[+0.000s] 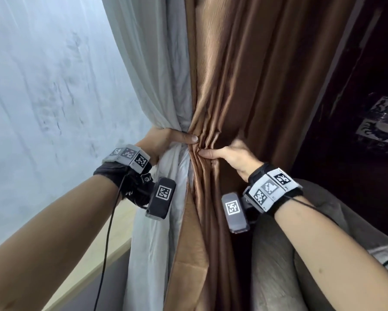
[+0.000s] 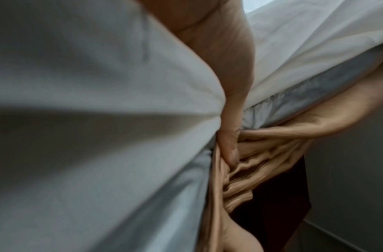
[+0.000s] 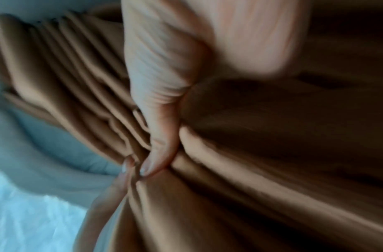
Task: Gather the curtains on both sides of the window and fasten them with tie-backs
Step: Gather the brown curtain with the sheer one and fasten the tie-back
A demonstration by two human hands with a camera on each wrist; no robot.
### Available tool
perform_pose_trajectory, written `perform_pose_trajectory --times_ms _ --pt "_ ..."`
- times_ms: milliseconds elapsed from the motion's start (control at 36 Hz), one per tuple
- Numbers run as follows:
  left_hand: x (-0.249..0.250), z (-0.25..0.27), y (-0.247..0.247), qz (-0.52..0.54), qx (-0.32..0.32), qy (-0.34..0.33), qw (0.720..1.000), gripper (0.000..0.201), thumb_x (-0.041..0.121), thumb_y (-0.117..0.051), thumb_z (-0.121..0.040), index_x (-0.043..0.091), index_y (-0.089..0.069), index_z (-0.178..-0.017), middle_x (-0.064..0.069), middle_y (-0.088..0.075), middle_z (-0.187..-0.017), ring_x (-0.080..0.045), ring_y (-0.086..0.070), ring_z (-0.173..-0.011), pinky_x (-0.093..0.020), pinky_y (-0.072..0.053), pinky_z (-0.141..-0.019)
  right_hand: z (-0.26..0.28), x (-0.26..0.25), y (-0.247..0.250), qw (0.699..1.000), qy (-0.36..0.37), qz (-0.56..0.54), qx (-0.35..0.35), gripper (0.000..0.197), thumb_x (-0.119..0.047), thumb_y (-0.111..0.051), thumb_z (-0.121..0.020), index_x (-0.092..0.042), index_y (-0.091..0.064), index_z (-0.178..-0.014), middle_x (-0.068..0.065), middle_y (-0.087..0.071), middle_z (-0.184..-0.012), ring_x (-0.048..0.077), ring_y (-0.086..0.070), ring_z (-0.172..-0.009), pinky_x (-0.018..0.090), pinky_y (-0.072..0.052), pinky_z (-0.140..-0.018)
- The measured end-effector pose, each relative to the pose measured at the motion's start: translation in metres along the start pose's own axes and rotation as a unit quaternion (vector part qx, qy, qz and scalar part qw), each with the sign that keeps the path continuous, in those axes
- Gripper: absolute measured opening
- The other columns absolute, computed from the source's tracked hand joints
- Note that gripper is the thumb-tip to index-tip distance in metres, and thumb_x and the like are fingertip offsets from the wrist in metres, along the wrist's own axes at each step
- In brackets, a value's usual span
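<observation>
A brown satin curtain (image 1: 240, 86) hangs bunched against its white lining (image 1: 157, 70), both cinched at waist height. My left hand (image 1: 166, 140) wraps the bundle from the left, thumb across the white lining onto the brown folds. My right hand (image 1: 226, 153) grips the brown pleats from the right, thumb pressed into them. In the left wrist view the left thumb (image 2: 231, 141) digs into the brown folds (image 2: 257, 163) beside the white lining (image 2: 100, 119). The right wrist view, blurred, has my right thumb (image 3: 160, 136) on the brown pleats (image 3: 82, 85). No tie-back is visible.
A sheer white curtain (image 1: 42, 86) covers the window at left. A pale sill (image 1: 103, 263) runs below it. A grey padded chair or sofa back (image 1: 278, 254) stands at lower right, close to the curtain. The wall at right is dark.
</observation>
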State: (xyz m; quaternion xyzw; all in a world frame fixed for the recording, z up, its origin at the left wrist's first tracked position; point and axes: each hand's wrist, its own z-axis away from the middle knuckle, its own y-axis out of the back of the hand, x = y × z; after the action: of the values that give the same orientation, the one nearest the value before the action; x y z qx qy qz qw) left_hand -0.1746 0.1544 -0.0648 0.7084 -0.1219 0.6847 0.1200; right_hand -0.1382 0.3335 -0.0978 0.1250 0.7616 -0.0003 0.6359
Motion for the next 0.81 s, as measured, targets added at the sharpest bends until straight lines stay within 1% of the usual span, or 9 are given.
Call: perform_pose_trajectory --times_ms 56,167,278,389,472,528,611,722,806 --pt "0.000 0.003 -0.001 0.003 -0.012 0.001 1.000 0.038 0.000 -0.082 -0.063 0.004 -0.070 -0.099 -0.004 -0.077 -0.088 -0.019 -0.074 -0.081 -0.025 -0.058 -0.068 0.005 -0.003 0.003 0.998 0.000 -0.031 -0.045 0.050 -0.009 -0.088 -0.054 -0.012 -0.072 -0.101 0.002 -0.075 -0.103 0.012 -0.069 -0.100 0.030 -0.050 -0.099" --pt "-0.002 0.005 -0.002 0.008 -0.029 -0.002 1.000 0.063 0.008 -0.082 -0.052 -0.002 -0.068 -0.113 -0.014 -0.074 -0.107 -0.029 -0.071 -0.098 -0.038 -0.056 -0.087 0.010 -0.002 -0.003 0.994 0.013 -0.090 -0.055 0.045 -0.002 -0.081 -0.050 -0.011 -0.072 -0.093 0.004 -0.076 -0.090 0.018 -0.072 -0.087 0.030 -0.057 -0.083" --pt "-0.003 0.003 0.003 0.011 -0.013 -0.004 1.000 0.074 0.012 -0.089 -0.043 0.000 -0.067 -0.113 -0.014 -0.074 -0.106 -0.030 -0.071 -0.097 -0.041 -0.056 -0.090 0.005 0.005 -0.012 0.998 0.008 -0.064 -0.004 0.042 -0.010 -0.089 -0.052 -0.013 -0.073 -0.091 0.009 -0.075 -0.099 0.024 -0.070 -0.098 0.041 -0.052 -0.098" --pt "-0.001 0.000 0.003 0.005 -0.019 -0.004 1.000 0.053 0.002 -0.084 -0.054 0.002 -0.070 -0.105 -0.009 -0.076 -0.099 -0.024 -0.073 -0.091 -0.030 -0.056 -0.077 0.009 -0.003 -0.021 0.999 -0.014 -0.038 -0.029 0.026 0.002 -0.075 -0.072 -0.010 -0.067 -0.094 0.008 -0.071 -0.098 0.023 -0.067 -0.098 0.043 -0.046 -0.104" --pt "-0.002 0.000 -0.002 0.005 -0.028 -0.007 1.000 0.035 -0.002 -0.077 -0.066 0.002 -0.071 -0.101 -0.006 -0.076 -0.094 -0.020 -0.073 -0.086 -0.024 -0.056 -0.068 0.010 -0.009 -0.027 0.997 -0.033 -0.032 -0.062 0.047 -0.005 -0.071 -0.054 0.004 -0.066 -0.099 0.013 -0.070 -0.092 0.029 -0.067 -0.095 0.047 -0.050 -0.099" --pt "-0.003 -0.001 -0.004 0.006 -0.033 0.000 0.999 0.047 0.001 -0.081 -0.061 -0.002 -0.070 -0.107 -0.012 -0.075 -0.100 -0.025 -0.073 -0.091 -0.028 -0.057 -0.074 0.012 -0.012 -0.025 0.996 -0.043 -0.008 -0.080 0.052 -0.014 -0.079 -0.046 0.002 -0.068 -0.095 0.011 -0.072 -0.091 0.027 -0.069 -0.093 0.046 -0.051 -0.097" --pt "-0.003 -0.003 -0.005 0.005 -0.067 0.014 0.998 0.061 0.010 -0.081 -0.056 -0.005 -0.067 -0.113 -0.018 -0.072 -0.108 -0.032 -0.070 -0.099 -0.039 -0.055 -0.088 0.017 -0.016 -0.021 0.995 -0.040 0.025 -0.088 0.021 -0.015 -0.081 -0.067 -0.014 -0.068 -0.083 -0.004 -0.072 -0.090 0.009 -0.067 -0.090 0.031 -0.049 -0.098" --pt "-0.001 -0.006 -0.003 0.011 -0.119 0.033 0.992 0.040 0.003 -0.076 -0.064 -0.004 -0.068 -0.102 -0.016 -0.073 -0.093 -0.026 -0.071 -0.082 -0.032 -0.059 -0.074 0.011 -0.015 -0.028 0.996 -0.004 0.038 -0.081 0.039 -0.027 -0.080 -0.065 -0.012 -0.074 -0.100 0.002 -0.074 -0.106 0.017 -0.067 -0.106 0.039 -0.047 -0.104" --pt "-0.003 -0.011 -0.002 0.028 -0.113 0.031 0.993 0.042 0.001 -0.073 -0.065 -0.006 -0.067 -0.106 -0.017 -0.072 -0.093 -0.027 -0.071 -0.082 -0.033 -0.059 -0.076 0.003 -0.010 -0.032 0.997 0.012 0.045 -0.059 0.032 -0.017 -0.079 -0.073 -0.011 -0.071 -0.104 0.007 -0.071 -0.111 0.022 -0.065 -0.109 0.042 -0.046 -0.105"
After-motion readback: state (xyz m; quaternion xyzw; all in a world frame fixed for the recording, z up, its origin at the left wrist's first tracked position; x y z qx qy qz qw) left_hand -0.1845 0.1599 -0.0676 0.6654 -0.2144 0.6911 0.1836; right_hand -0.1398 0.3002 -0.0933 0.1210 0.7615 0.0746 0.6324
